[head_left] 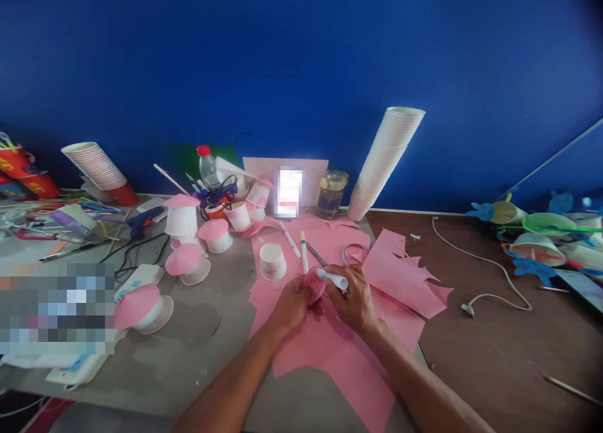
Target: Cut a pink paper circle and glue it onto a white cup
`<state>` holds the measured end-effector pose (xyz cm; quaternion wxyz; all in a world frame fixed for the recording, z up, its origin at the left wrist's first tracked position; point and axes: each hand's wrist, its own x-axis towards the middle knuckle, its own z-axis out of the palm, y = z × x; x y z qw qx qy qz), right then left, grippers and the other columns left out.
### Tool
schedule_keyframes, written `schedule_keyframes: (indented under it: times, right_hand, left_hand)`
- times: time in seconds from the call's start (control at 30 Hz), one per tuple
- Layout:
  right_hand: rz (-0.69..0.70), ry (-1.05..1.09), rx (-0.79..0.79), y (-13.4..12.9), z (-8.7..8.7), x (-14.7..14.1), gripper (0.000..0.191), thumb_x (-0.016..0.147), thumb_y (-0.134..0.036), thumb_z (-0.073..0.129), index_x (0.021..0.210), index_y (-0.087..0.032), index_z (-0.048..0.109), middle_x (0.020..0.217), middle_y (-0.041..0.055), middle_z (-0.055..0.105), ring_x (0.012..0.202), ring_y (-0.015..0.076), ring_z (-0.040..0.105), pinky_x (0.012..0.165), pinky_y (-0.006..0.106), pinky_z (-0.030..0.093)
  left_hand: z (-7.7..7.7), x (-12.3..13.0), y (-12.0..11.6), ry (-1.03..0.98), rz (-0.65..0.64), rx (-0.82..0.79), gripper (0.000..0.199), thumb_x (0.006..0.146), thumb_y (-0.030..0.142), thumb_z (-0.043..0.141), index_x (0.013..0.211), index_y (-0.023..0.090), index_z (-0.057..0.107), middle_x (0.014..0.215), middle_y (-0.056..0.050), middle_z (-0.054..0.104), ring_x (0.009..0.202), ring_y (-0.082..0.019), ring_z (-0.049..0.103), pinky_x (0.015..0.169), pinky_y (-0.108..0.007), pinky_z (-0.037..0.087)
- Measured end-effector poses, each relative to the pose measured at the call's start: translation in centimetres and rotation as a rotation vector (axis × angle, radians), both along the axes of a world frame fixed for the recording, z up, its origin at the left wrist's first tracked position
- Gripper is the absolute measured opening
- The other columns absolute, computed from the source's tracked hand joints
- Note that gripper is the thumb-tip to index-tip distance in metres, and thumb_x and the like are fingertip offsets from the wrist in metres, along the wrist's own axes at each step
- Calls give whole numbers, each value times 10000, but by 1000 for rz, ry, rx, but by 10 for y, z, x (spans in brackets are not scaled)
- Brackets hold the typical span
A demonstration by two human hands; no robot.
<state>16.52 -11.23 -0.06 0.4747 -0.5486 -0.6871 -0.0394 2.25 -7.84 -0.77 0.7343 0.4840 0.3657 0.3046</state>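
Observation:
My left hand (294,304) pinches a small folded pink paper piece (315,285) above the pink sheets. In my right hand (353,298) is a white tube (338,280), perhaps glue, its tip against the pink piece. Pink paper sheets (306,344) with jagged cut edges spread beneath both hands. A white paper cup (272,261) stands on them, left of my hands. Just beyond the hands lie a white marker (304,252), a second white pen (289,239) and scissors, whose handle loop (357,254) shows to the right.
Several cups with pink paper tops (183,259) stand at the left. Stacked white cups (386,163) lean near a glass jar (332,194) and a bright phone screen (289,191). A white cable (494,263) and blue paper-decorated cups (537,251) lie right.

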Motion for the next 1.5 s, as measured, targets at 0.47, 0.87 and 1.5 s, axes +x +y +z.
schedule_keyframes:
  times: [0.47, 0.87, 1.5]
  right_hand:
    - [164, 32, -9, -7, 5, -4, 162, 801, -194, 532, 940, -236, 602, 686, 4, 675, 578, 172, 578, 688, 364, 419]
    - [-136, 177, 30, 3, -4, 12, 240, 853, -258, 536, 1082, -224, 599, 874, 73, 688, 729, 211, 621, 710, 382, 479]
    - [-76, 732, -183, 7, -15, -9, 284, 794, -246, 559, 1076, -217, 572, 869, 30, 648, 700, 158, 609, 636, 294, 517]
  left_hand:
    - [10, 1, -2, 43, 12, -11, 105, 724, 260, 520, 719, 157, 540, 598, 14, 543, 491, -103, 519, 508, -244, 463]
    - [8, 2, -2, 98, -29, 3, 117, 665, 190, 429, 644, 142, 534, 521, -40, 578, 435, -148, 556, 401, -239, 418]
    - [11, -2, -2, 61, 2, -14, 124, 714, 266, 552, 699, 144, 533, 585, 5, 540, 484, -114, 506, 466, -236, 425]
